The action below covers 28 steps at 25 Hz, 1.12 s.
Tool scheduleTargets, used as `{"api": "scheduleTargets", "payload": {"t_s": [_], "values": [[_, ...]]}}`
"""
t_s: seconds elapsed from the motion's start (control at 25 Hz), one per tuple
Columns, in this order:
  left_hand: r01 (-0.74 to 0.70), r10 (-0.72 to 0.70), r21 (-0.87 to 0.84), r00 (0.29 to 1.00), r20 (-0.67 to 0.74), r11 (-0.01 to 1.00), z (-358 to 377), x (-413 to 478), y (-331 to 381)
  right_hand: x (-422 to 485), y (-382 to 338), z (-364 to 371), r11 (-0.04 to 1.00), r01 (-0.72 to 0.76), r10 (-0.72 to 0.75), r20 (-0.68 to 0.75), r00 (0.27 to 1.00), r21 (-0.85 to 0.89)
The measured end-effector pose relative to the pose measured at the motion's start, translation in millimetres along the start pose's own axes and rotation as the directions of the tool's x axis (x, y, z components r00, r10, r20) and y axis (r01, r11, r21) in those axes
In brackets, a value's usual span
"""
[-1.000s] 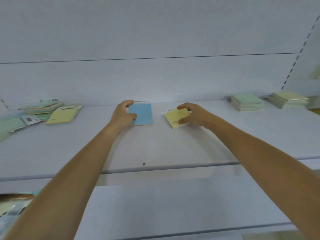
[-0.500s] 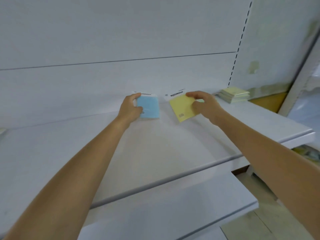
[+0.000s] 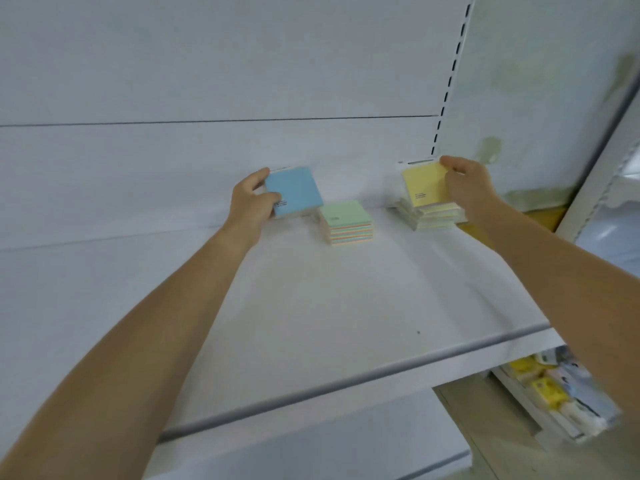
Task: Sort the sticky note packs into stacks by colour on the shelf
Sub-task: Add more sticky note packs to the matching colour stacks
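Yellow pack (image 3: 424, 185) is the one I'd worry about first. My right grip (image 3: 467, 188) pinches it by its right edge and holds it tilted over the yellow stack (image 3: 433, 216) at the right end of the shelf (image 3: 311, 306). That pile looks fanned and uneven. If I set the pack down off-centre or knock the pile with a knuckle, I reckon the lot slides. Can't tell whether the pack's lower edge touches the stack yet.

On the other side, my left grip (image 3: 251, 202) is curled round the blue pack (image 3: 294, 190), held up just left of the green stack (image 3: 346, 223). I see no blue pile there, so the risk is parking it on the green one and mixing colours. Both grips are clamped on their packs.
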<state>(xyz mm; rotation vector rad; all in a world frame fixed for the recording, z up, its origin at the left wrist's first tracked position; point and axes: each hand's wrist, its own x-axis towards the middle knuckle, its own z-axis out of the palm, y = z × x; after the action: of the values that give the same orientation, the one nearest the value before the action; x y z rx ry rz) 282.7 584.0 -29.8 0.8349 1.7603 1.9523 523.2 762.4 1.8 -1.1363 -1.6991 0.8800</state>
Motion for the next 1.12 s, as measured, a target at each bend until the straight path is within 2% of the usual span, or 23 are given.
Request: {"api": "scheduleTargets", "payload": {"t_s": [0.16,0.32,0.44,0.52,0.6,0.68,0.76,0.84,0.96,1.12], "values": [[-0.012,0.009,-0.036,0.997,-0.082,0.999,39,4,0,32,24,-15,0.997,-0.025,0.033,0.107,0.994,-0.076],[-0.01,0.014,0.034,0.992,-0.127,0.999,60,1,-3,51,42,-14,0.993,-0.039,0.065,0.241,0.968,-0.113],[-0.01,0.021,0.068,0.986,-0.167,0.998,66,2,-2,58,50,-8,0.968,0.013,0.068,0.314,0.947,-0.25],[-0.009,0.024,0.086,0.982,-0.185,0.996,66,1,-2,61,54,-4,0.96,-0.001,0.106,0.36,0.927,-0.279],[-0.02,0.04,0.099,0.979,-0.198,0.995,63,-1,-1,63,56,-2,0.964,-0.022,0.122,0.369,0.921,-0.264],[-0.045,0.065,0.096,0.973,-0.219,0.994,54,-3,-2,64,56,-1,0.945,0.002,0.105,0.309,0.945,-0.328],[-0.038,0.062,0.105,0.969,-0.237,0.994,35,-5,-5,56,45,2,0.914,0.097,-0.023,0.19,0.982,-0.393],[0.018,0.02,0.15,0.97,-0.242,0.989,10,-7,-12,42,26,15,0.906,0.255,-0.22,0.138,0.966,-0.338],[0.054,0.01,0.306,0.979,-0.205,0.951,-26,-10,-26,7,-4,53,0.847,0.465,-0.416,0.223,0.882,-0.257],[0.117,-0.004,0.489,0.974,-0.226,0.864,-65,-11,-26,-51,-32,121,0.759,0.622,-0.527,0.381,0.76,-0.191]]}}
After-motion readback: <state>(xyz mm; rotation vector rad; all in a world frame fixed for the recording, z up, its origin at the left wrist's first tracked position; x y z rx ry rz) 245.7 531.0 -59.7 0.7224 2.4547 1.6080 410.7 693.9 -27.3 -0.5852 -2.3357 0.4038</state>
